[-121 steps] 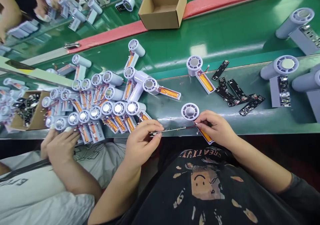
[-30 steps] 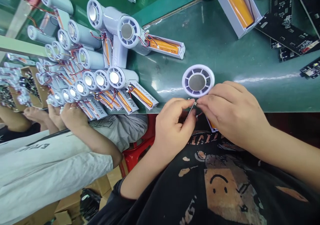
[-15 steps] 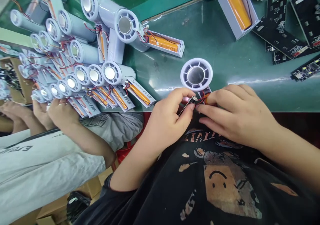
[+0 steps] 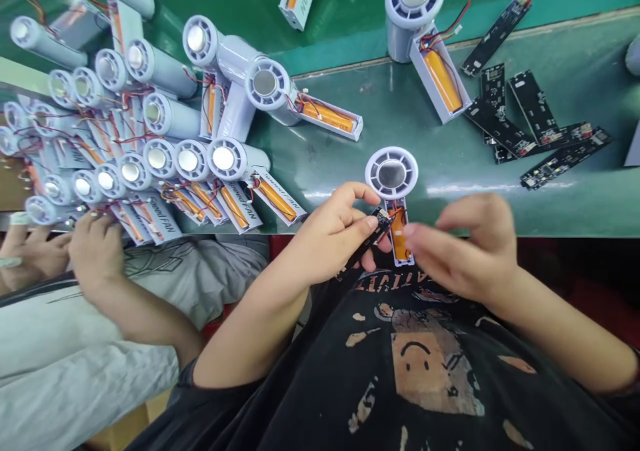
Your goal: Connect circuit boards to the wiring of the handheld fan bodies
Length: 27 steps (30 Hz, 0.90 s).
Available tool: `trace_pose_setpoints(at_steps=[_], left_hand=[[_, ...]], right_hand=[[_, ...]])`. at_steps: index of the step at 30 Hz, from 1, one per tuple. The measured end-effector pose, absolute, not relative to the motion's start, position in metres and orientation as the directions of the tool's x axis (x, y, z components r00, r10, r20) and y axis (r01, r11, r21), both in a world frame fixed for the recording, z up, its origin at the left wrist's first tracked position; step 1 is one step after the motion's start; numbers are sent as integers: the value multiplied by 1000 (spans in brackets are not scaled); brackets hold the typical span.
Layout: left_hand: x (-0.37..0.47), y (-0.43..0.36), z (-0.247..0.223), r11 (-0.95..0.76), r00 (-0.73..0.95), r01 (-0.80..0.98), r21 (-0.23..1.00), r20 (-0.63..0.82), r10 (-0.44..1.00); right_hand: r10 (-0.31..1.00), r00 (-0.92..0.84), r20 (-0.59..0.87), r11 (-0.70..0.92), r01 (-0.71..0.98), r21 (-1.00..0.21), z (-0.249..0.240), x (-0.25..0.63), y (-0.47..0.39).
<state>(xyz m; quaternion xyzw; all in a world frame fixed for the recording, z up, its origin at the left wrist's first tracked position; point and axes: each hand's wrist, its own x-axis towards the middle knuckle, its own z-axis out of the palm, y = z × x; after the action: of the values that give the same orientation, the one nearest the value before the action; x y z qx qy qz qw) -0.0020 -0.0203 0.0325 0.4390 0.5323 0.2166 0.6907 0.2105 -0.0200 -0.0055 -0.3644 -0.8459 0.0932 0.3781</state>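
Observation:
My left hand (image 4: 336, 234) pinches a narrow black circuit board (image 4: 371, 237) between thumb and fingers, its upper end tilted toward the fan. Red and black wires run from that end to a light-purple handheld fan (image 4: 371, 177), whose round grille with a silver centre faces up. The fan's opened handle points toward me and holds an orange battery (image 4: 399, 227). Just right of the handle is my right hand (image 4: 467, 247), curled and smeared by motion. Its fingertips come close to the battery, and whether they hold anything cannot be made out.
Several black circuit boards (image 4: 533, 104) lie loosely piled at the right. Behind them stands another open fan (image 4: 400, 34) with a loose wire plug. Many similar fans (image 4: 227, 161) crowd the left side of the green bench (image 4: 325, 164). A co-worker's hands (image 4: 97, 247) are at the left edge.
My right hand has drawn back to the right from the wires and board. The board in my left hand now shows its face, and the fan's battery handle is uncovered. The view has shifted.

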Motion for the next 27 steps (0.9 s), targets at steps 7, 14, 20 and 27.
trace_pose_setpoints(at_steps=[7, 14, 20, 27], left_hand=[[-3, -21, 33, 497, 334, 224, 838, -545, 769], [-11, -23, 30, 407, 350, 278, 870, -486, 801], [-9, -25, 30, 368, 341, 265, 891, -444, 829], [2, -33, 27, 480, 224, 109, 871, -492, 841]], right_hand=[[585, -611, 533, 809, 482, -337, -11, 203, -17], [862, -310, 402, 486, 275, -830, -15, 211, -14], [946, -267, 184, 189, -7, -982, -15, 208, -16], [888, -372, 271, 370, 225, -901, -1, 200, -9]])
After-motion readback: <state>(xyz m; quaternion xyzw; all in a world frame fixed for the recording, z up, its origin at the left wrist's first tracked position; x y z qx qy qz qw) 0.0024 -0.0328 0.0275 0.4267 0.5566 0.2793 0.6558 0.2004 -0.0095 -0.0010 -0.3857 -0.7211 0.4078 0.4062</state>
